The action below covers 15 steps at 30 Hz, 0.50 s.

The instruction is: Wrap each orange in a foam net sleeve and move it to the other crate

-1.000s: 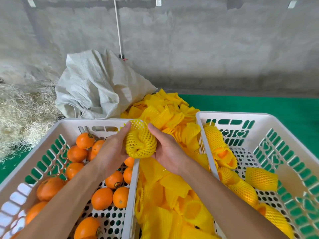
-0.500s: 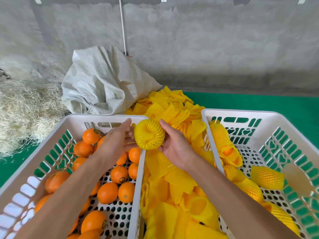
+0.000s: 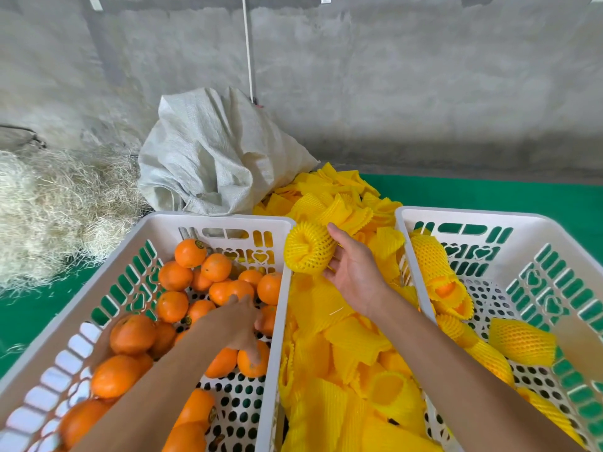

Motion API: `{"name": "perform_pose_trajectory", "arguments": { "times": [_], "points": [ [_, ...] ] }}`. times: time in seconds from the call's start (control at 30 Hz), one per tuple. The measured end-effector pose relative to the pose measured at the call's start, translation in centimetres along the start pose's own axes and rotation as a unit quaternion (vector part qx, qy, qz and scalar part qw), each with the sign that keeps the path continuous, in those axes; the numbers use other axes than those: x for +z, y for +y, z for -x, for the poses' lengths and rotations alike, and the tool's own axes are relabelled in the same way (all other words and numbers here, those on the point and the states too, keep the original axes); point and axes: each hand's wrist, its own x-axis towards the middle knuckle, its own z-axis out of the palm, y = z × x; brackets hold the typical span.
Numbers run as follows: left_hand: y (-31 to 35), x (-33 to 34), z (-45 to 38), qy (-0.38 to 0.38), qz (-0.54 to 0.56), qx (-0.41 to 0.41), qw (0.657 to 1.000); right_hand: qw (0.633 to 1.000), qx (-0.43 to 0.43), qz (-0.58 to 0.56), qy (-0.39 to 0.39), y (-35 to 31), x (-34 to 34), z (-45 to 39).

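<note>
1. Right hand grips the sleeved orange above the yellow sleeve pile, between both crates.
2. Left hand reaches among bare oranges in the left crate; its grip cannot be told.
3. Right crate holds wrapped oranges.

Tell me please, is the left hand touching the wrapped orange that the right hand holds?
Apart. The head view shows the left hand down among bare oranges in the left crate, while the right hand alone holds the wrapped orange above the crate's rim.

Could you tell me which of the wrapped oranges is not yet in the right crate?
The wrapped orange held in the right hand, above the sleeve pile; the others lie inside the right crate.
</note>
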Motion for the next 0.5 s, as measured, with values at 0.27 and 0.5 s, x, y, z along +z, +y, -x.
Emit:
{"name": "perform_pose_trajectory", "arguments": {
  "times": [0.27,0.5],
  "points": [
    [3.7,2.3,-0.8,0.078,-0.217,-0.057,0.971,1.0,-0.007,0.002,0.01,-0.2,-0.7,-0.4],
    [2.3,-0.1,0.2,0.051,-0.121,-0.024,0.991,1.0,-0.011,0.012,0.023,-0.1,-0.9,-0.7]
  ]
}}
